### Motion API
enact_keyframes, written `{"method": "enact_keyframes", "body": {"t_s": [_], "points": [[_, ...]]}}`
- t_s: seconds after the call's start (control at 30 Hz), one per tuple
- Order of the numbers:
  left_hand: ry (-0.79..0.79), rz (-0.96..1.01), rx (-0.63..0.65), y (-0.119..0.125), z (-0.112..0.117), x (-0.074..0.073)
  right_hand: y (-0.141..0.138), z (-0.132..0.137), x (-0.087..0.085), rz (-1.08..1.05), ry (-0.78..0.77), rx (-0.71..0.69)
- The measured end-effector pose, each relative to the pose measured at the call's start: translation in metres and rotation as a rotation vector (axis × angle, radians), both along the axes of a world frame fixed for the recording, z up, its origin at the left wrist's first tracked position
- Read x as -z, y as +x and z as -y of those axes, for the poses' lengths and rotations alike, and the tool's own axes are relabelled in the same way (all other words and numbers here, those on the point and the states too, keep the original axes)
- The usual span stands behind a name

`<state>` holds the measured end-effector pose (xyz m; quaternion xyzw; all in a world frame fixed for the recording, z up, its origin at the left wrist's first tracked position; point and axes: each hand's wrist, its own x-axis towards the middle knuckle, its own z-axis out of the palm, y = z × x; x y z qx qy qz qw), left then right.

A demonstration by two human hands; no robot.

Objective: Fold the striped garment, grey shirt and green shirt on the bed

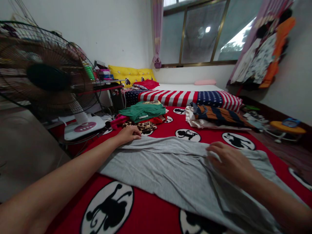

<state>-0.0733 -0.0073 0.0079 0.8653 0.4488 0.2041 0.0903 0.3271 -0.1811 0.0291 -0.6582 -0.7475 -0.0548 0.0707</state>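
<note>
A light grey cloth garment (pixel 168 169) lies stretched across the red blanket, wrinkled and folded over along its far edge. My left hand (pixel 129 134) is closed at the far left corner of this garment, fingers curled down on the fabric. Toward the right, my right hand (pixel 226 160) has its fingers bent and pinched on the cloth near the far edge, where creases gather. Part of the garment's right side is covered by my right forearm. What kind of garment it is cannot be made out.
Beyond the garment, a pile with a green shirt (pixel 143 111) sits left, and striped brown clothing (pixel 219 114) right. A fan (pixel 84 125) stands left of the red blanket (pixel 148 208). Further back is a bed with a flag-patterned cover (pixel 170 96). A yellow stool (pixel 287 126) stands right.
</note>
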Motion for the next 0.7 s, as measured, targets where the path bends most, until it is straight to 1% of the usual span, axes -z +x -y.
{"method": "enact_keyframes", "body": {"t_s": [0.03, 0.1, 0.17, 0.2, 0.3, 0.37, 0.47, 0.57, 0.63, 0.7], "points": [[-0.003, -0.004, 0.003, 0.0, 0.0, 0.001, -0.02, -0.006, -0.001, -0.128, -0.001, -0.082], [-0.002, -0.013, -0.002, 0.001, 0.0, 0.001, -0.055, -0.017, 0.006, -0.306, 0.012, -0.15], [0.003, -0.024, -0.014, 0.002, 0.0, 0.001, -0.078, -0.027, 0.018, -0.385, 0.047, -0.164], [0.005, -0.031, -0.021, 0.002, 0.0, 0.001, -0.085, -0.031, 0.025, -0.403, 0.071, -0.168], [0.003, -0.046, -0.046, 0.003, 0.001, 0.0, -0.088, -0.04, 0.041, -0.464, 0.143, -0.192], [0.001, -0.05, -0.069, 0.003, -0.001, -0.003, -0.084, -0.041, 0.046, -0.528, 0.189, -0.219], [0.014, -0.052, -0.123, 0.003, -0.005, -0.011, -0.082, -0.038, 0.044, -0.605, 0.275, -0.29], [0.037, -0.079, -0.192, 0.007, -0.009, -0.02, -0.084, -0.031, 0.039, -0.619, 0.337, -0.366], [0.052, -0.12, -0.236, 0.012, -0.01, -0.021, -0.086, -0.027, 0.035, -0.588, 0.331, -0.379], [0.073, -0.17, -0.274, 0.019, -0.009, -0.017, -0.087, -0.024, 0.033, -0.536, 0.261, -0.387]]}}
